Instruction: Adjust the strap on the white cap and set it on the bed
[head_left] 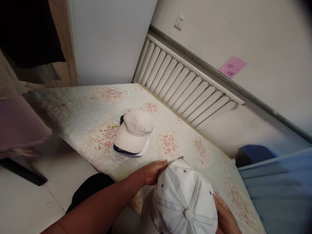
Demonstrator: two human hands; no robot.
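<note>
Close to me, a white baseball cap (184,198) with grey stitching is held crown up between both hands. My left hand (154,172) grips its far-left edge, thumb uppermost and fingers partly hidden beneath. At the right side my right hand (225,213) holds the rim, its fingertips partly behind the crown. A small metal buckle (180,158) shows at the cap's far edge. Farther off, a cream baseball cap (136,125) with a small striped logo rests on top of other caps, whose dark blue brim (126,152) and white brim (145,148) stick out below.
The caps rest on a floral-covered surface (168,143). A white radiator (187,81) runs along the wall behind, below a pink note (233,67) and a socket (179,22). Clothes (21,120) hang at left; blue fabric (280,182) stands at right.
</note>
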